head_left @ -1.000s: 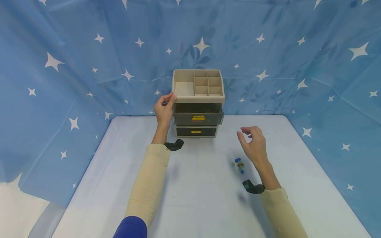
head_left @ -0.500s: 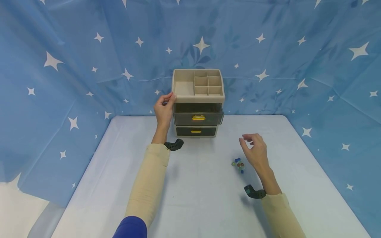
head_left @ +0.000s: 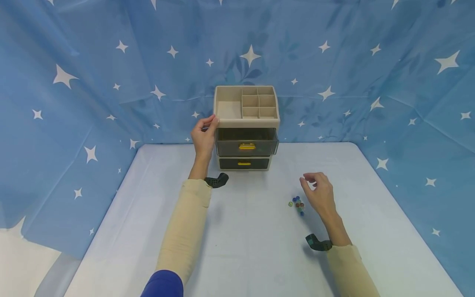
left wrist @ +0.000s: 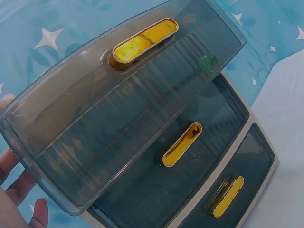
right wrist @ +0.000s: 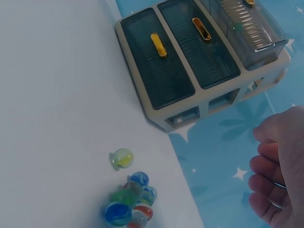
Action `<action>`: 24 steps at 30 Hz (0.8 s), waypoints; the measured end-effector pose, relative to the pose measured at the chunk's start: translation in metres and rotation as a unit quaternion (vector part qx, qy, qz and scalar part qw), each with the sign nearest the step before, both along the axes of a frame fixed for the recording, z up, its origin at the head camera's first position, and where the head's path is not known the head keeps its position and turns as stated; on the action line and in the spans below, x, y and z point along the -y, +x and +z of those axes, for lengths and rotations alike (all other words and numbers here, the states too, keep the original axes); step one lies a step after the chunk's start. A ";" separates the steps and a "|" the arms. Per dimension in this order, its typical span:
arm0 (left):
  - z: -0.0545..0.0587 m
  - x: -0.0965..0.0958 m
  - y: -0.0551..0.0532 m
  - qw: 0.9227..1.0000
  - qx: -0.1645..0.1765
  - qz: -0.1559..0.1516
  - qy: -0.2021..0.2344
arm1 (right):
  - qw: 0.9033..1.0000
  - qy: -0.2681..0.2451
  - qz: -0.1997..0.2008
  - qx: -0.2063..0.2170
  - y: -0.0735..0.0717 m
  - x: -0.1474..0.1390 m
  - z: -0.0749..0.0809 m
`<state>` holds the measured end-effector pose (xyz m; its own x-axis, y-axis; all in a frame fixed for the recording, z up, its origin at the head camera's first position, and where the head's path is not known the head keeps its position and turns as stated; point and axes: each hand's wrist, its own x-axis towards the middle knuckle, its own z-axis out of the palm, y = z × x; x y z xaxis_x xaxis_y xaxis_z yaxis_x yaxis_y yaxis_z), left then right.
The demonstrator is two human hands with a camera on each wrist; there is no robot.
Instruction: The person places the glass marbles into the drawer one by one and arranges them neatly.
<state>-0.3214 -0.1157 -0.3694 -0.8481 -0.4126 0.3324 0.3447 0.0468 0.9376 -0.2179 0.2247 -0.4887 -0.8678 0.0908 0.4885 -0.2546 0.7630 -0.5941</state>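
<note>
A beige drawer organizer stands at the back of the white table, its smoky top drawer pulled out and the drawers below closed. Through that drawer's clear front a green marble shows inside. At the organizer's upper left front corner, my left hand holds the edge between thumb and fingers. To the right, my right hand hovers with bent fingers and a gap between thumb and fingertips, nothing in it. Several glass marbles lie clustered just left of it, with a yellow-green marble a little apart.
The organizer's top has an open tray and small compartments. A blue curtain with white stars hangs behind and along the sides of the white table.
My right hand has moved back toward me and slightly right, away from the organizer, coming alongside the marbles. The left hand keeps its place on the organizer's corner.
</note>
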 end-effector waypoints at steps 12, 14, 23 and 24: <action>-0.017 0.006 -0.017 1.000 -0.017 0.002 0.001 | 0.999 0.009 -0.016 0.026 0.000 -0.009 -0.017; -0.017 0.006 -0.017 1.000 -0.021 0.002 0.001 | 0.999 0.009 -0.018 0.032 0.000 -0.010 -0.019; -0.017 0.006 -0.018 1.000 -0.021 0.002 0.006 | 0.997 0.009 -0.018 0.077 0.003 -0.013 -0.026; -0.017 0.006 -0.018 1.000 -0.021 0.002 0.007 | 0.997 0.010 -0.017 0.080 0.003 -0.013 -0.027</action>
